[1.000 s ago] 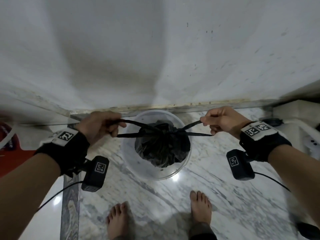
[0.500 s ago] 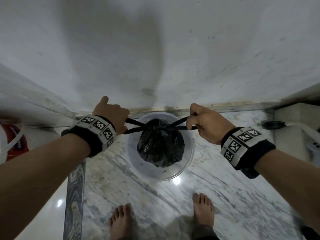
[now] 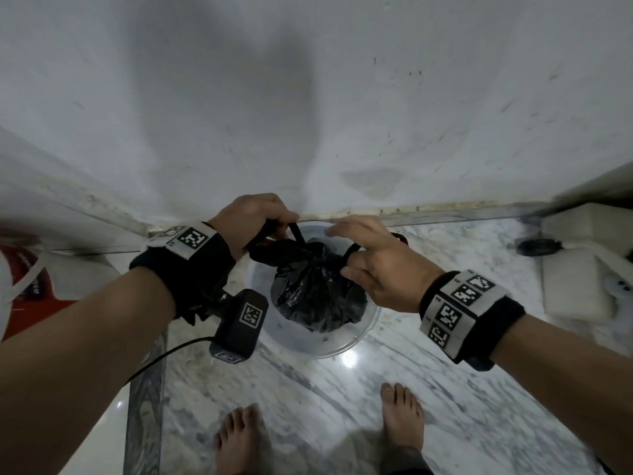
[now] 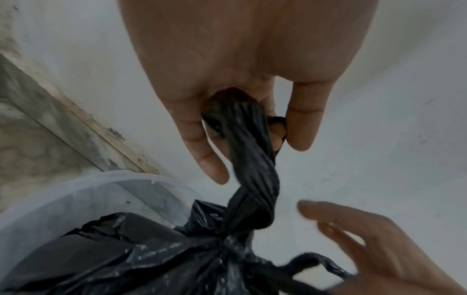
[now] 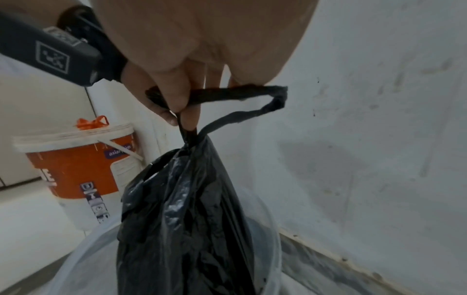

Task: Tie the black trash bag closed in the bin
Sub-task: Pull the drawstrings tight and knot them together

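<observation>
Black trash bag [image 3: 317, 293] gathered shut inside a translucent round bin [image 3: 356, 341] on the marble floor [image 3: 445, 389] by a white wall [image 3: 308, 97], left hand [image 3: 250, 221] gripping one twisted handle strip [image 4: 250, 159], right hand [image 3: 373, 265] pinching the other handle loop [image 5: 237, 103], orange-and-white paint bucket [image 5: 76, 167] nearby.

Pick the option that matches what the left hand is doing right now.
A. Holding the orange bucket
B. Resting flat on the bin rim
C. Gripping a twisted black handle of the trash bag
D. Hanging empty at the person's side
C: the left hand has its fingers curled round a twisted handle of the black trash bag, above the bin.
</observation>
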A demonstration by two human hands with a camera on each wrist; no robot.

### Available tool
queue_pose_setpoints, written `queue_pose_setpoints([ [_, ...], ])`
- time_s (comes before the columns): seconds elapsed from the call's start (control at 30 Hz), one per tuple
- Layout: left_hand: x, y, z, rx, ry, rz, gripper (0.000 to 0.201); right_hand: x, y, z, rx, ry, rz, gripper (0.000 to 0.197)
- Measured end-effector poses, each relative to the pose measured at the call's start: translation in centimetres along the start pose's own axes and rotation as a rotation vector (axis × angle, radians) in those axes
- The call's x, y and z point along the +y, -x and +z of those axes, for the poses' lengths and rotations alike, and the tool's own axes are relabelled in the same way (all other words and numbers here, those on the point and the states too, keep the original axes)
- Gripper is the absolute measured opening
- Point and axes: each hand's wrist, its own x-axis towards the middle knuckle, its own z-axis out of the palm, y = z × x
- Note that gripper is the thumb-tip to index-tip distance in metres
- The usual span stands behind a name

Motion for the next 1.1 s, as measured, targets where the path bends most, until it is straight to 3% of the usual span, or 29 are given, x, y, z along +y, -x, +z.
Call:
queue_pose_setpoints([
  [0.07, 0.0, 0.3, 0.6, -0.033, 0.081, 0.035, 0.025, -0.8, -0.6, 0.1, 0.043, -0.277, 0.137, 0.028],
  [0.17, -0.2, 0.7, 1.0, -0.028, 0.225, 0.108, 0.015, -1.6, -1.7, -0.2, 0.238, -1.0, 0.667, 0.024],
  [0.23, 0.1, 1.1, 1.0, -0.034, 0.381, 0.16, 0.009, -1.2, -1.9, -0.2, 0.31, -1.274, 0.861, 0.024],
  [0.37, 1.4, 1.1, 0.6, -0.085, 0.589, 0.107, 0.019, -0.9, -2.2, -0.6, 0.267, -1.684, 0.903, 0.025],
  [0.43, 1.9, 1.3, 0.9, -0.155, 0.487, 0.032, 0.026, -1.2, -2.6, -0.7, 0.245, -1.828, 0.862, 0.028],
  [0.53, 1.8, 1.6, 2.0, -0.262, 0.163, -0.031, 0.032, -1.2, -3.0, -0.2, 0.211, -1.981, 0.764, 0.04],
  [0.63, 1.1, 1.5, 3.6, -0.333, 0.019, -0.036, 0.029, -1.3, -3.1, 0.2, 0.166, -2.055, 0.644, 0.045],
  [0.73, -0.3, 1.2, 4.9, -0.332, 0.126, -0.001, 0.028, -1.5, -3.2, 0.3, 0.14, -1.992, 0.631, 0.045],
  [0.9, -1.4, 1.0, 5.5, -0.236, 0.199, -0.007, 0.016, -0.9, -3.9, -0.1, 0.042, -1.644, 0.619, 0.036],
  [1.0, -1.0, 0.9, 5.5, -0.204, 0.132, -0.02, 0.015, -0.2, -4.8, -0.9, 0.089, -1.533, 0.715, 0.028],
  [1.1, -0.6, 0.1, 4.5, -0.093, -0.007, 0.011, 0.016, 0.8, -4.7, -1.0, 0.066, -1.191, 0.787, 0.012],
])
